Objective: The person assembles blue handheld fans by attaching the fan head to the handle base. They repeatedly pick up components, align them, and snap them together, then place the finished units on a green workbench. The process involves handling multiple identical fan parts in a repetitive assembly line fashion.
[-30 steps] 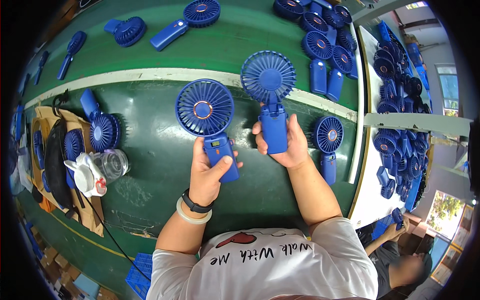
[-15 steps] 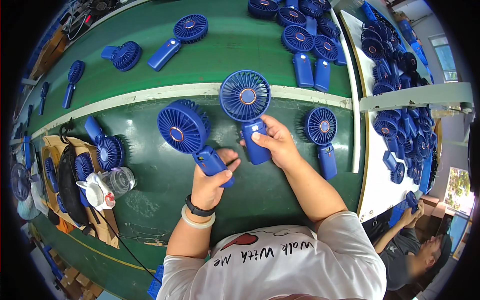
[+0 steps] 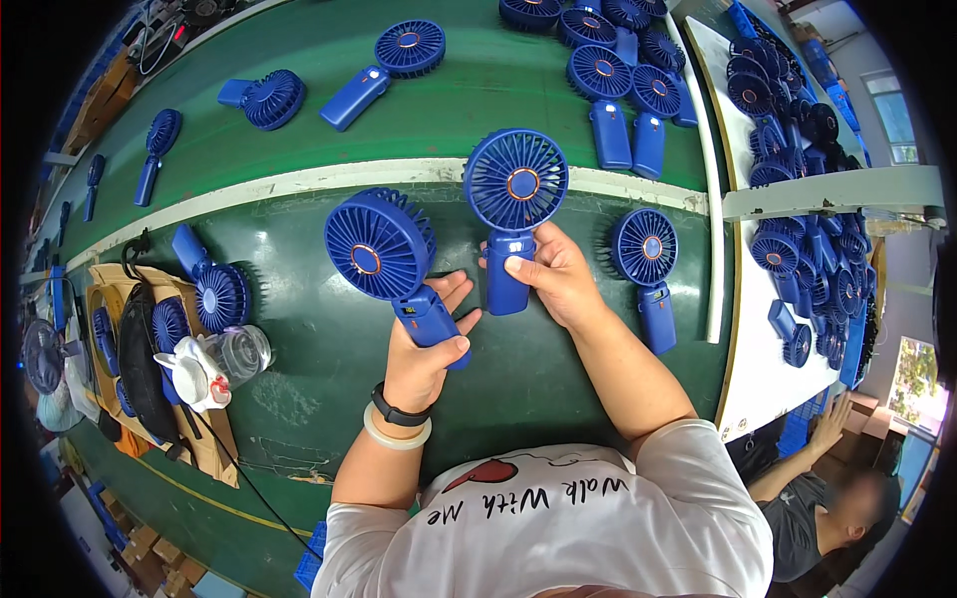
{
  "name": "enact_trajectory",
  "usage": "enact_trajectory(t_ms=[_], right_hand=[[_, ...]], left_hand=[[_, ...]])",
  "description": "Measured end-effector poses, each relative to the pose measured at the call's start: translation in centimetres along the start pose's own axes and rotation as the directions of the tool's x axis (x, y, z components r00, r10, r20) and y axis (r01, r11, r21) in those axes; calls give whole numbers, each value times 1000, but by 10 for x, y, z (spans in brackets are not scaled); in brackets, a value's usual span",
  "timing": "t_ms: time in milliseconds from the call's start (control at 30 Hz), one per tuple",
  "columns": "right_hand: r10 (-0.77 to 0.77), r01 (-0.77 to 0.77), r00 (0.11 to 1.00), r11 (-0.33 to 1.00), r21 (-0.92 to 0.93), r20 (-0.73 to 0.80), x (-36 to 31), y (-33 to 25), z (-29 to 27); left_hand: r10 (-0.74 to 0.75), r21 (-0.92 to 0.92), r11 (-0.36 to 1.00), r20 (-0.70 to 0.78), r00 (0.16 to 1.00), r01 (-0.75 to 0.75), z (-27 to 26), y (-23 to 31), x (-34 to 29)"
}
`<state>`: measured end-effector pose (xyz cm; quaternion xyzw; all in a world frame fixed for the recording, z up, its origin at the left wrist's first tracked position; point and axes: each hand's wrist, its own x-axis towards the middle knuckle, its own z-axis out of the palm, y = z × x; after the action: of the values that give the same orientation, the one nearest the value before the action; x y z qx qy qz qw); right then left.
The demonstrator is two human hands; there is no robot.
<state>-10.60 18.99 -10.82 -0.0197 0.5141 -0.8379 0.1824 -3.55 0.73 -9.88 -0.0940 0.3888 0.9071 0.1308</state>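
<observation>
Two blue handheld fans are in my hands above the green table. My left hand (image 3: 424, 349) is wrapped round the handle of one handheld fan (image 3: 377, 244); its head tilts to the left and a small lit display shows on the handle. My right hand (image 3: 558, 276) grips the other handheld fan (image 3: 516, 184) by its handle, thumb on the front below the head, which stands upright. The two fans are apart. To the right of my right hand, a third blue fan (image 3: 646, 254) lies face up on the table.
Beyond a pale rail (image 3: 329, 186), a green conveyor belt (image 3: 329, 149) carries several blue fans. On the right, a white table (image 3: 773, 369) holds a heap of fans, with a co-worker (image 3: 817, 518) beside it. At left are a clear jar (image 3: 242, 356) and cardboard (image 3: 214, 439).
Both fans in my hands have shifted slightly; the right one moved up and to the right. Fans on the belt have moved right. The co-worker's hand has let go of a fan and is raised.
</observation>
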Motion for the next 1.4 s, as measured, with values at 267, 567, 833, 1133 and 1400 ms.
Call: enact_trajectory(t_ms=[267, 567, 833, 1133, 1400], right_hand=[[380, -377, 925, 920, 102, -6, -14, -34, 22], [-236, 207, 953, 965, -162, -192, 146, -166, 12], [-398, 353, 914, 695, -627, 73, 192, -58, 61], [-280, -99, 959, -202, -974, -39, 180, -37, 77], [39, -38, 999, 999, 36, -13, 100, -32, 6]], left_hand=[[-29, 101, 994, -122, 992, 41, 2, -2, -3], [22, 255, 967, -88, 996, 1, 3, -9, -1], [49, 275, 961, -102, 994, -20, 4, -4, -3], [80, 335, 942, -120, 990, -35, 5, 1, -5], [69, 267, 963, -137, 988, -30, 3, -3, -4]])
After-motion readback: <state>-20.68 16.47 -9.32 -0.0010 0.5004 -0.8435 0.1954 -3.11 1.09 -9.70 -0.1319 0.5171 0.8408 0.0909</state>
